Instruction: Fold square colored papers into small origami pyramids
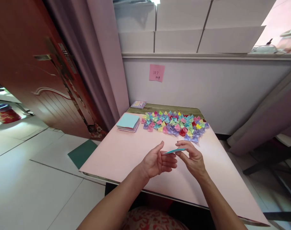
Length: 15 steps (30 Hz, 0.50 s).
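Note:
A small folded piece of blue paper is held in the air over the near half of the table, seen almost edge-on. My right hand pinches its right end between thumb and fingers. My left hand is turned palm inward with its thumb raised and fingers stretched out. The paper's left tip lies at the left fingers; whether it touches them I cannot tell. Beyond the hands, many folded paper pieces in several colours are spread together. A stack of square paper sheets, light blue on top, lies to their left.
A pink sheet covers most of the table. At its far left corner sits a small pile of printed paper packs. A pink note is stuck on the wall behind. A brown door stands on the left, with a green square on the floor.

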Motion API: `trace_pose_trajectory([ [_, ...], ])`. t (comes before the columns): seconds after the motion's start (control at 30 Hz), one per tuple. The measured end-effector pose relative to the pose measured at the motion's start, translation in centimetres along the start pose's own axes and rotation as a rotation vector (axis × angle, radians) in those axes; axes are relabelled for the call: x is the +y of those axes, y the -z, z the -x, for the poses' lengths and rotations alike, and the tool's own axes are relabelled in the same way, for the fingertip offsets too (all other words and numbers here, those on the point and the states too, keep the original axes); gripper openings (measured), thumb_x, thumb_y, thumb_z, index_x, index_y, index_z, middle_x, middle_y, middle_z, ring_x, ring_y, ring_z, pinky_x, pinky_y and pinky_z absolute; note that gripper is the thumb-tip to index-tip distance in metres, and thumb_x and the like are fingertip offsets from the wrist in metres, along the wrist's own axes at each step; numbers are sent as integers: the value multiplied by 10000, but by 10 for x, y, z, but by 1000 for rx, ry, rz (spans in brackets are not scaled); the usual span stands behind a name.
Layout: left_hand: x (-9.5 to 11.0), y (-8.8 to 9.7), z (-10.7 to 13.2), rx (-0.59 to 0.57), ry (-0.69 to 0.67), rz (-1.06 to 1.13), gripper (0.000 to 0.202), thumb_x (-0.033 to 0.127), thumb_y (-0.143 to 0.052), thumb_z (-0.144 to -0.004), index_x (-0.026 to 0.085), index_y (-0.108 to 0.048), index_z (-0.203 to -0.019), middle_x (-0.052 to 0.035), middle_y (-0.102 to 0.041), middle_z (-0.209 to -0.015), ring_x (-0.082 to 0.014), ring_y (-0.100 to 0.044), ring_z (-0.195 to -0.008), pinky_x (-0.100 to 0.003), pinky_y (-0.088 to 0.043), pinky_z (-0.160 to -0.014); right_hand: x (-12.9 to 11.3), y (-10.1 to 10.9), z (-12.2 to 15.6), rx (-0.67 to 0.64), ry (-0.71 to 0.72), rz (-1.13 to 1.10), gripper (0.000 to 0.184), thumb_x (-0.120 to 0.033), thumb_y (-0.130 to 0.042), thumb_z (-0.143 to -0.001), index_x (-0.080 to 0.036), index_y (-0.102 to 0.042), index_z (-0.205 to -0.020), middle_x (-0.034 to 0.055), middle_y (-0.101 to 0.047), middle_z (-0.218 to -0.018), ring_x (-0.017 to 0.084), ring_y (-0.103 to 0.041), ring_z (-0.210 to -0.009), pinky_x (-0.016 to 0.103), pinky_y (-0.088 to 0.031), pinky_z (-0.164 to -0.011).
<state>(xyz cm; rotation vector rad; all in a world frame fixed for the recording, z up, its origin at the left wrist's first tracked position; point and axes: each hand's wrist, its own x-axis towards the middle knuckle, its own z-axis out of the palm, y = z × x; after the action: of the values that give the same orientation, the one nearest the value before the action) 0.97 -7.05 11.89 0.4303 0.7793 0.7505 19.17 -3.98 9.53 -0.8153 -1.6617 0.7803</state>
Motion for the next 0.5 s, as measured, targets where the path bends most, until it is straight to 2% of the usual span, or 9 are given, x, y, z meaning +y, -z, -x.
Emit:
trace_pose_trajectory([
  [0.1, -3, 1, -3, 72, -62, 78, 259, 340, -719, -741, 109, -700, -858, -70, -726, -706, -165, -684, -602, -222, -515, -544, 0, 12, 3, -104, 77, 53, 102, -325, -674, -825, -272, -719, -900, 67, -628, -1159, 252, -555, -1145, 432, -437, -985],
  [0.17, -4, 1, -4, 129, -148, 59, 211, 232, -760, -686, 110, -689, -843, -59, -721, -713, -156, -672, -607, -243, -538, -588, -1, 19, 8, -102, 74, 128, 308, -330, -697, -806, -292, -671, -1110, 73, -580, -1278, 267, -514, -1213, 465, -410, -1024],
  [0.23, -3, -1, -2, 191, -271, -5, 234, 266, -771, -680, 102, -674, -816, -64, -706, -701, -158, -660, -603, -262, -549, -577, -2, 24, 15, -42, 46, 187, 556, -332, -727, -778, -296, -543, -1302, 81, -564, -1316, 276, -506, -1232, 489, -410, -1029],
  [0.3, -1, -4, 2, 257, -404, -71, 282, 332, -776, -679, 107, -656, -799, -47, -678, -661, -152, -642, -566, -263, -547, -526, -2, 26, 24, 12, 16, 210, 672, -320, -739, -767, -294, -458, -1377, 77, -617, -1248, 267, -570, -1160, 482, -455, -993],
  [0.4, 1, -12, 5, 301, -505, -131, 329, 389, -781, -663, 119, -630, -776, -15, -638, -618, -133, -612, -517, -257, -546, -479, -4, 25, 32, 19, 17, 245, 605, -291, -721, -776, -305, -507, -1342, 55, -684, -1141, 245, -655, -1013, 435, -529, -910],
  [0.5, 0, -19, 7, 287, -512, -179, 346, 412, -776, -664, 119, -627, -772, -14, -631, -622, -130, -605, -519, -254, -548, -469, -9, 22, 28, -33, 65, 239, 363, -263, -697, -789, -322, -671, -1146, 34, -722, -1048, 240, -683, -929, 383, -570, -801],
])
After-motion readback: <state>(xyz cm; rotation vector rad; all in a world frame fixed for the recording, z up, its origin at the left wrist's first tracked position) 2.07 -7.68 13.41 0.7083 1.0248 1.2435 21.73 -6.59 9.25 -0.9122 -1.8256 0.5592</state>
